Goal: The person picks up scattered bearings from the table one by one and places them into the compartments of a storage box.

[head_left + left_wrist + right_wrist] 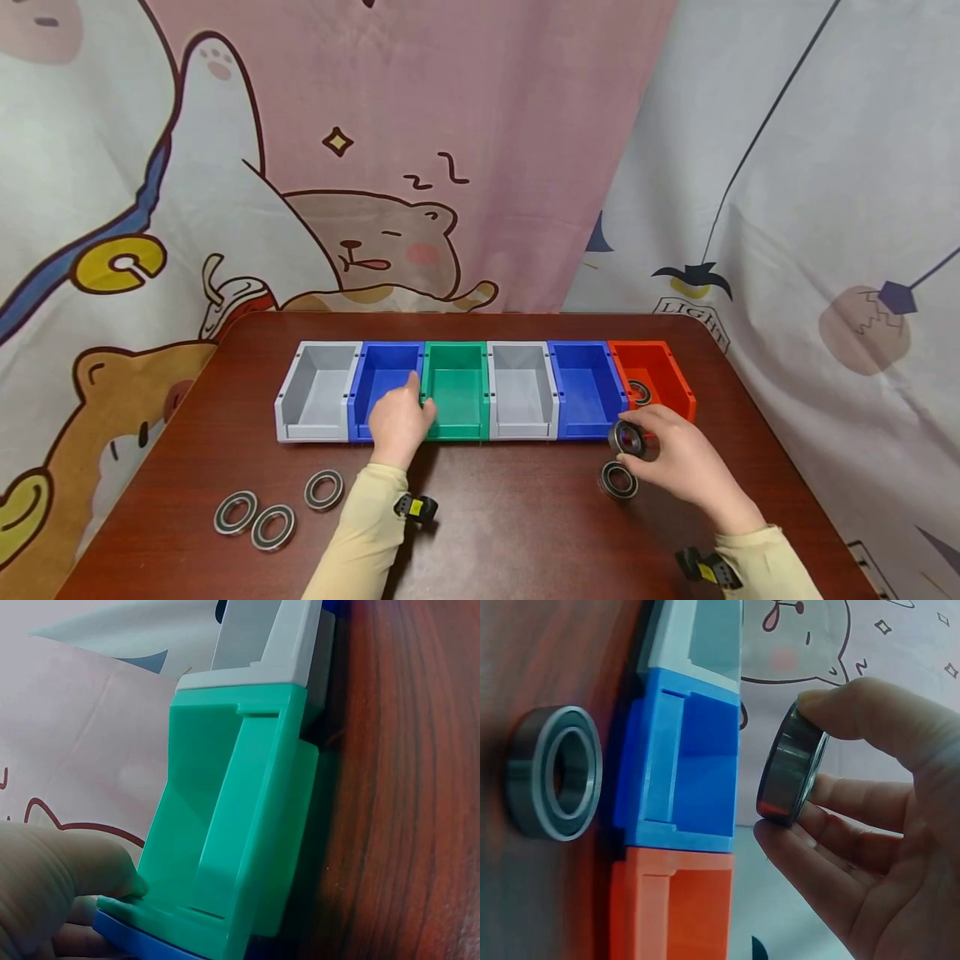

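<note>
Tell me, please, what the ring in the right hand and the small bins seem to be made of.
The ring in the right hand looks like metal, probably steel: grey, with a shiny rim. The bins look like moulded plastic: plain, even colours, smooth, slightly glossy walls.

Both arms reach forward in pale yellow sleeves, a small camera strapped under each wrist. The left hand [400,421] lies palm down, its fingers [67,874] relaxed and resting on a bin edge. The right hand [678,462] is raised slightly, thumb and fingers [855,712] pinching a ring upright.
</note>
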